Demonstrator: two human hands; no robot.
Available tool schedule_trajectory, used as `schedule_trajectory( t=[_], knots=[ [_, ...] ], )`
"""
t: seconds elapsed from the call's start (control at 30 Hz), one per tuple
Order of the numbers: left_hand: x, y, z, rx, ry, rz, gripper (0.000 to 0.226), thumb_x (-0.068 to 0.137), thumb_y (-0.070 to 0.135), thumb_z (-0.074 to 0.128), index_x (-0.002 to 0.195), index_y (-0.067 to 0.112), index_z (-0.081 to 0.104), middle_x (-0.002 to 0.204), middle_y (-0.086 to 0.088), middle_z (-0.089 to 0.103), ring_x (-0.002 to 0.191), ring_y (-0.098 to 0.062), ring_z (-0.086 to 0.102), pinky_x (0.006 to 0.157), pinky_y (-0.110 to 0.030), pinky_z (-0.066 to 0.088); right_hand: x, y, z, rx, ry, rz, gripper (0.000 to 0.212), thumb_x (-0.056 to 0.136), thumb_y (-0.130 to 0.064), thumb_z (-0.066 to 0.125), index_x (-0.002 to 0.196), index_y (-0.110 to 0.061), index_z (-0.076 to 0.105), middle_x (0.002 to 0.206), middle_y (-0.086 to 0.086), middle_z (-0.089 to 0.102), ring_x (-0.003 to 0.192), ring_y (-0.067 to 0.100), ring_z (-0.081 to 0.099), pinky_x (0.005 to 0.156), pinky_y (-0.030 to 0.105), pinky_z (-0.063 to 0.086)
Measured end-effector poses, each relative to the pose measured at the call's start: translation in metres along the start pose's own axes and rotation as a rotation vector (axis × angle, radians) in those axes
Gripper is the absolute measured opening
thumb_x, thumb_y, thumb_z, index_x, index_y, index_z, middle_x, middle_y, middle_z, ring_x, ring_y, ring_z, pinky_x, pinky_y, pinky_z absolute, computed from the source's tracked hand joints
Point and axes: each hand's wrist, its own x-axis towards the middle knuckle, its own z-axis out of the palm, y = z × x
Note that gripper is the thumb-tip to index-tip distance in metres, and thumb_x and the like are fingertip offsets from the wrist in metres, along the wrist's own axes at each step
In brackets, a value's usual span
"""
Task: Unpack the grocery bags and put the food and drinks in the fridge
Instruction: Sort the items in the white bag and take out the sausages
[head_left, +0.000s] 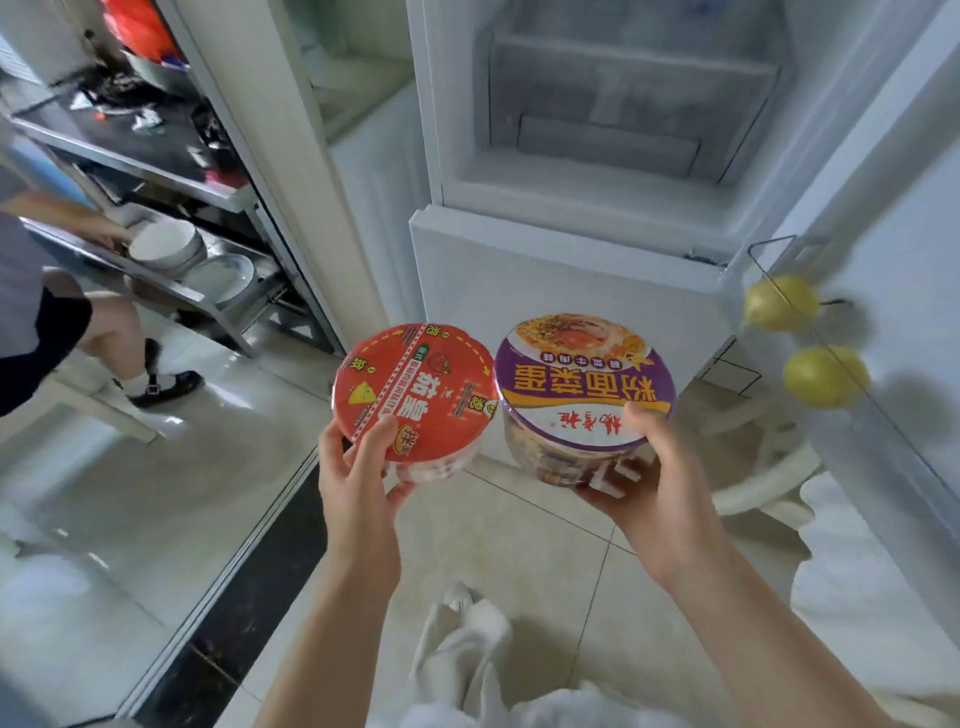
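My left hand (358, 478) grips a red instant-noodle bowl (415, 389) from below, thumb on its lid. My right hand (654, 478) grips a purple-lidded instant-noodle bowl (584, 384) the same way. Both bowls are held side by side, almost touching, in front of the open fridge (571, 218). Its upper compartment shows a frosted drawer (623, 104). The lower door of the fridge (545, 280) is shut. A white grocery bag (467, 639) lies on the floor below my arms.
The open fridge door (893, 260) stands at right with two yellow-green fruits (779, 301) in its wire rack. At left another person (57, 312) bends at a metal shelf rack (156, 171) with white bowls (166, 249). A sliding-door track (249, 561) crosses the tiled floor.
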Motion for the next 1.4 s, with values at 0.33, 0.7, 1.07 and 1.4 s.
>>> schedule_trajectory(
  t=[0.33,0.7,1.07,1.4],
  knots=[
    [0.123,0.101,0.087,0.038,-0.267,0.091,0.031,0.071,0.036,0.067,0.101,0.035,0.06,0.11,0.0,0.068,0.102,-0.021,0.065,0.077,-0.035,0.052,0.067,-0.071,0.088,0.131,0.045,-0.209,0.061,0.067,-0.036,0.067,0.124,-0.016,0.057,0.093,0.004,0.065,0.09,0.022,0.06,0.077,0.042,0.056],
    [0.169,0.17,0.215,-0.09,-0.393,0.201,0.019,0.09,0.027,0.061,0.108,0.032,0.058,0.097,0.008,0.069,0.095,-0.015,0.066,0.074,-0.033,0.051,0.117,-0.189,0.129,0.176,-0.013,-0.431,0.039,0.07,-0.034,0.071,0.106,-0.022,0.061,0.082,0.003,0.066,0.086,0.024,0.058,0.088,0.049,0.053],
    [0.189,0.246,0.319,-0.168,-0.492,0.323,0.032,0.089,0.027,0.063,0.12,0.028,0.056,0.091,0.012,0.074,0.083,-0.007,0.072,0.074,-0.034,0.055,0.141,-0.3,0.171,0.136,-0.012,-0.611,0.021,0.086,-0.035,0.058,0.103,-0.024,0.063,0.093,0.006,0.061,0.088,0.023,0.056,0.077,0.042,0.053],
    [0.202,0.311,0.355,-0.163,-0.612,0.41,0.031,0.09,0.035,0.062,0.12,0.034,0.055,0.088,0.017,0.073,0.085,-0.005,0.072,0.079,-0.036,0.057,0.13,-0.352,0.203,0.126,-0.04,-0.776,0.019,0.083,-0.036,0.061,0.097,-0.025,0.068,0.088,0.005,0.068,0.092,0.026,0.061,0.086,0.049,0.054]
  ],
)
